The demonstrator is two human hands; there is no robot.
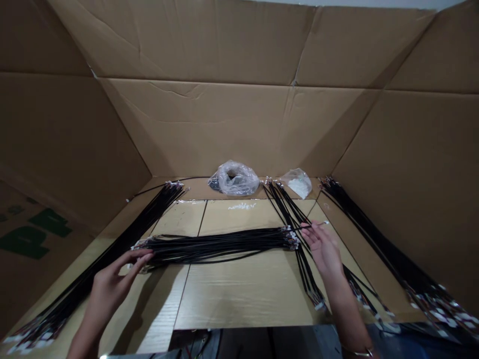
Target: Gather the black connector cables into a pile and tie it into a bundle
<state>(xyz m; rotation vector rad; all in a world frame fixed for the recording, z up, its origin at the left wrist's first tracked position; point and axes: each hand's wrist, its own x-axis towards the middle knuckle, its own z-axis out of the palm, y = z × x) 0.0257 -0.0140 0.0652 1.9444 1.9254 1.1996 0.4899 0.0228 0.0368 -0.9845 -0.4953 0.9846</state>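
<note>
A bundle of black cables (pixel 220 246) with small white connectors at both ends lies crosswise on the table in front of me. My left hand (pixel 112 284) is at its left end, thumb and fingertips closed together on a cable end there; the exact grip is partly hidden. Beyond the right end, my right hand (pixel 324 249) pinches a single black cable (pixel 301 228) near its tip, with a white connector (pixel 327 223) poking out past the fingers. Beneath that hand, loose black cables (pixel 307 276) run front to back in a thinner group.
Long cable bundles lie along the left (pixel 129 237) and right (pixel 370 234) sides. A clear plastic bag (pixel 239 178) around a ring-shaped roll and a small bag of white pieces (pixel 299 183) sit at the back. Cardboard walls (pixel 224 124) enclose the table (pixel 239 294) on three sides.
</note>
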